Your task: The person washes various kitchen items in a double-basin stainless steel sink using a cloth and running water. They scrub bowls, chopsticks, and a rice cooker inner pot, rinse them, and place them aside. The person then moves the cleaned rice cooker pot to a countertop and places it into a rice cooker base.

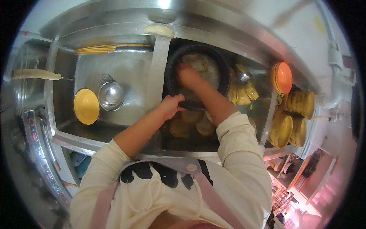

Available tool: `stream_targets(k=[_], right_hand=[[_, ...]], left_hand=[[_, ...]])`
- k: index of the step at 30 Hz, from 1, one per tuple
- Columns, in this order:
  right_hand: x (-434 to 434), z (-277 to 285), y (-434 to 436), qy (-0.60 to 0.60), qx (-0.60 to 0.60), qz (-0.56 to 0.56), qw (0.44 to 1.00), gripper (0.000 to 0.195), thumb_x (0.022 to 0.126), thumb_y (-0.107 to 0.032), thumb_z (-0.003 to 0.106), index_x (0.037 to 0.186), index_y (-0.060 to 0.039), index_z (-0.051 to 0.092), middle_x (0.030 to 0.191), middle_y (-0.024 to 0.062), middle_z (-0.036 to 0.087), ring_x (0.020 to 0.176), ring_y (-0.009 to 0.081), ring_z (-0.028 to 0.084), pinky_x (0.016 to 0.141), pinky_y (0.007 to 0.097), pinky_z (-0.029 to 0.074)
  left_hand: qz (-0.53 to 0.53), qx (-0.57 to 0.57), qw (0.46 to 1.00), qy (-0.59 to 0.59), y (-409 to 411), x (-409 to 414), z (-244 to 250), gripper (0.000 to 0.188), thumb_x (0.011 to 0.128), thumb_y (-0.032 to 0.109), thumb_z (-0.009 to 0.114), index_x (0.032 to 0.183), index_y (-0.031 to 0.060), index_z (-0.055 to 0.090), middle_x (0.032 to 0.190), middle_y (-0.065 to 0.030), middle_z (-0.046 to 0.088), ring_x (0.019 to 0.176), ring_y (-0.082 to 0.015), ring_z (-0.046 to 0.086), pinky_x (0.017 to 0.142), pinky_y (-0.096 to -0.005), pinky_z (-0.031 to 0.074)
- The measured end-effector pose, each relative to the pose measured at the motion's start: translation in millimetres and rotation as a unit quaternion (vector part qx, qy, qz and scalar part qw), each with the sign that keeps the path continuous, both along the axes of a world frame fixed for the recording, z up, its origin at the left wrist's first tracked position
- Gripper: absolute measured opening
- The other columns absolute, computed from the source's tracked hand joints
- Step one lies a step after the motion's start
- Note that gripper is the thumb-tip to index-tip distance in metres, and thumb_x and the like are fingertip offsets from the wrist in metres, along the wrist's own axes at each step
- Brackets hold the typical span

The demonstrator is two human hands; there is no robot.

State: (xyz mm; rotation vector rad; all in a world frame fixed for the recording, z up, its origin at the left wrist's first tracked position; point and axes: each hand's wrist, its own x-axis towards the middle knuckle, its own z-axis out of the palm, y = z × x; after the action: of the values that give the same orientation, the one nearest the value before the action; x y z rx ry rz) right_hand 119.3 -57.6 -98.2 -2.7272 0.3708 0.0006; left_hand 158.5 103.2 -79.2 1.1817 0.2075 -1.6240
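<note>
A large dark round pot [226, 77] stands in the right sink basin, with cloudy liquid and pale pieces in it. My left hand [171, 106] grips the near left part of the pot's rim, thumb on top. Inside the pot, at its left side, is my right hand [187, 75]; it is blurred, and whether its fingers hold anything is hidden. Several round dishes [205, 126] lie in the basin on the near side of the pot. Yellow bowls [243, 94] and a small metal bowl [243, 75] are to the pot's right.
The left basin holds a yellow bowl [86, 106], a metal bowl [111, 96] and several chopsticks [97, 49]. A pale hose [37, 74] reaches over its left edge. A pale sponge-like pad [159, 29] rests behind the divider [160, 63]. Orange bowls [283, 78] and stacked yellow bowls [281, 131] stand at right.
</note>
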Motion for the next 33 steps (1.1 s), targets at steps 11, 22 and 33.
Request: stream_targets(k=[11,22,33], right_hand=[[-51,27,17,0.209,0.053,0.118,0.969,0.026,0.07,-0.015,0.059,0.094,-0.0059,0.063,0.108,0.0165,0.055,0.091,0.0343,0.056,0.079,0.0444,0.046],[-46,-6,3,-0.031,0.054,0.133,0.989,0.028,0.071,-0.012,0.056,0.096,-0.0029,0.062,0.108,0.0178,0.056,0.098,0.0342,0.055,0.087,0.0421,0.043],[-48,4,-6,0.091,0.121,0.125,0.981,0.028,0.073,-0.012,0.054,0.1,-0.0042,0.061,0.105,0.0164,0.058,0.099,0.0327,0.055,0.086,0.0411,0.044]], left_hand=[[-0.001,0.032,0.999,0.003,-2,0,-4,0.021,0.078,0.009,0.059,0.094,-0.0035,0.055,0.093,-0.0108,0.06,0.082,-0.0224,0.061,0.067,-0.0369,0.053],[0.011,0.036,0.999,0.001,1,2,-3,0.033,0.077,0.011,0.062,0.099,-0.0068,0.046,0.098,-0.0137,0.056,0.086,-0.0245,0.059,0.072,-0.0414,0.051],[-0.001,0.003,1.0,0.011,1,2,10,0.023,0.077,0.01,0.061,0.09,-0.0068,0.052,0.09,-0.012,0.059,0.081,-0.0236,0.059,0.069,-0.0388,0.052]])
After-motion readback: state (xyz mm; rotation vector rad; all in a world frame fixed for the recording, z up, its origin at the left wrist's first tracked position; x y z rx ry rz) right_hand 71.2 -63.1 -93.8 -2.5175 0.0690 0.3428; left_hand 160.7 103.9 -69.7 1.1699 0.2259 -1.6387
